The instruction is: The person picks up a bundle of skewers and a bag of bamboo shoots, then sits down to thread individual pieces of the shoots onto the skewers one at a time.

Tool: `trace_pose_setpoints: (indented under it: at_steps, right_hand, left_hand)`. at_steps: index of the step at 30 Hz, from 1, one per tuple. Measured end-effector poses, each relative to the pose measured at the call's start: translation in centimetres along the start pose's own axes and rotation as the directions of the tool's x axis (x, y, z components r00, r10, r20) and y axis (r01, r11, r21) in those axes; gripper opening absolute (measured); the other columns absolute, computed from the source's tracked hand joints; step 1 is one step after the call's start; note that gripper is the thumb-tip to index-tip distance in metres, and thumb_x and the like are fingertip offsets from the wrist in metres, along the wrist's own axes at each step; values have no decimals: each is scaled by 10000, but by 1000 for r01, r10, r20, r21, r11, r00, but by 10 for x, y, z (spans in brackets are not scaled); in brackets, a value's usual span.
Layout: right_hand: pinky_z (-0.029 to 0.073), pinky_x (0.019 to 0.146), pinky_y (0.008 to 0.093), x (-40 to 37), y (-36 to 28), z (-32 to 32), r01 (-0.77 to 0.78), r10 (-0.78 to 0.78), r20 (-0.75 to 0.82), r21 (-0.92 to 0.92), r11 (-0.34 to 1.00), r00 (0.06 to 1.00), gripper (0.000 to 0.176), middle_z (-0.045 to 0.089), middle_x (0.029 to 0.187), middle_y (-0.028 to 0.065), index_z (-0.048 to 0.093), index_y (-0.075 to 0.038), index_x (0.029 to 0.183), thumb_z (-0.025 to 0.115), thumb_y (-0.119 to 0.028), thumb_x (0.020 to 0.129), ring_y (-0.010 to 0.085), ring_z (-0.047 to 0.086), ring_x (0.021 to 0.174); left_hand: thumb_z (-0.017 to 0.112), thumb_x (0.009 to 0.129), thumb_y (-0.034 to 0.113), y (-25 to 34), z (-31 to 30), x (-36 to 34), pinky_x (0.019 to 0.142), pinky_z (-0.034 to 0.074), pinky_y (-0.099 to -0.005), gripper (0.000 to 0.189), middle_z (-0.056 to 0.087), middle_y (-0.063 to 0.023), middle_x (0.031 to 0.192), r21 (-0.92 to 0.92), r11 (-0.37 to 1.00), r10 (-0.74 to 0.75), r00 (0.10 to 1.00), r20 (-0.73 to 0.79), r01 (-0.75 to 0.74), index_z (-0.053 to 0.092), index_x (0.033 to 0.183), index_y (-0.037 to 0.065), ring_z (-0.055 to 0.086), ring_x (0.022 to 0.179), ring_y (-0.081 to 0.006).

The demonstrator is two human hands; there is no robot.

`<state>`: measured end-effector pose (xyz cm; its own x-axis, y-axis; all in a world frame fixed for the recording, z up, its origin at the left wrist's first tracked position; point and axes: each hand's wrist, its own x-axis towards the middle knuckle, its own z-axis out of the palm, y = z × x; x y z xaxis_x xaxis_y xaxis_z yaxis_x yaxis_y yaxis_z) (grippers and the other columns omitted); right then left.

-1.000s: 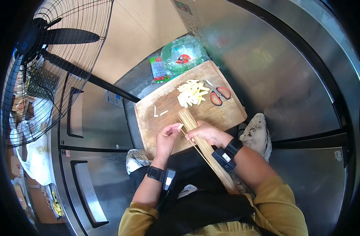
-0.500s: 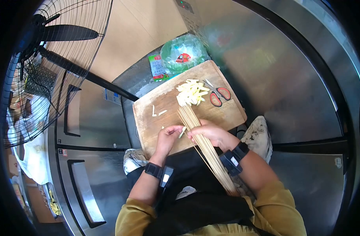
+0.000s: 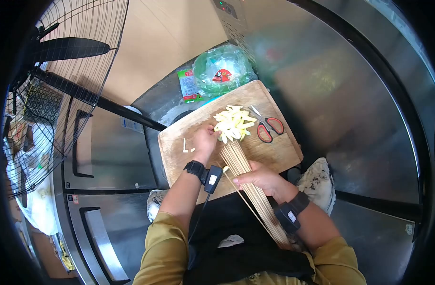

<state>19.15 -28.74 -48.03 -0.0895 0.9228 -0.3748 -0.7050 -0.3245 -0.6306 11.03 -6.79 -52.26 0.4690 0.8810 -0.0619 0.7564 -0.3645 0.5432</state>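
Note:
My right hand (image 3: pixel 265 179) grips a thick bundle of bamboo skewers (image 3: pixel 248 178), which slants from the board down to my lap. One separate skewer (image 3: pixel 241 197) runs beside the bundle, with a small pale piece (image 3: pixel 225 168) on its tip. Pale yellow cut strips (image 3: pixel 234 123) are clustered at the bundle's upper end; some seem to be on the skewer tips. My left hand (image 3: pixel 205 141) is at the left edge of this cluster, fingers curled together; what they pinch is hidden. A few thin scraps (image 3: pixel 184 145) lie on the wooden cutting board (image 3: pixel 174 135) to its left.
Scissors with red and black handles (image 3: pixel 269 129) lie right of the strips. Behind the board are a green basin covered in clear plastic (image 3: pixel 210 71) and a printed packet (image 3: pixel 187 85). A black fan (image 3: pixel 68 50) stands left; steel cabinet doors (image 3: pixel 341 95) close in the right.
My left hand has moved up and away from the separate skewer to the strips. A pale piece now sits on that skewer's tip. My right hand keeps hold of the bundle.

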Motion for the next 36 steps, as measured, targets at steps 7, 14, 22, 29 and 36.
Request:
trace_pose_setpoints:
  at_steps: [7, 14, 22, 29, 36]
  right_hand:
    - [481, 558, 287, -1, 2, 2, -48, 41, -122, -58, 997, 992, 271, 562, 761, 60, 512, -16, 955, 624, -42, 710, 146, 569, 656]
    - [487, 607, 274, -2, 7, -3, -10, -1, -131, -84, 996, 991, 290, 593, 773, 46, 550, -14, 967, 627, 4, 689, 129, 576, 659]
    - [473, 655, 282, -1, 5, -1, 43, -52, -68, -122, 992, 996, 301, 616, 819, 49, 584, -16, 995, 647, -9, 701, 137, 579, 718]
    - [474, 636, 268, -4, 0, 5, 37, -40, -18, -118, 992, 999, 288, 622, 806, 50, 586, -24, 990, 684, -44, 719, 131, 586, 695]
    - [476, 551, 253, -7, -2, 4, 52, -51, 23, -64, 997, 998, 235, 617, 745, 54, 578, -33, 934, 692, -48, 729, 125, 591, 618]
  left_hand:
    - [680, 697, 106, -15, -1, 0, 641, 494, -301, 180, 648, -82, 739, -88, 996, 10, 997, 81, -2, 647, 864, 46, 625, 670, -181]
    - [616, 762, 61, -27, -10, -23, 684, 492, -257, 145, 640, -44, 842, -426, 889, -50, 961, 271, 166, 628, 906, 58, 607, 729, -142]
    - [523, 884, 48, -6, -63, -79, 778, 530, -248, 208, 613, -106, 999, -870, 269, 12, 902, 432, 413, 546, 1087, 8, 613, 873, -160]
    - [517, 892, 61, 13, -85, -112, 748, 529, -212, 205, 607, -126, 1003, -931, 124, 9, 938, 346, 343, 532, 1090, 11, 613, 875, -167]
    - [544, 874, 38, 14, -74, -115, 788, 534, -248, 185, 611, -157, 1006, -929, -20, -87, 925, 369, 368, 544, 1056, 4, 615, 905, -197]
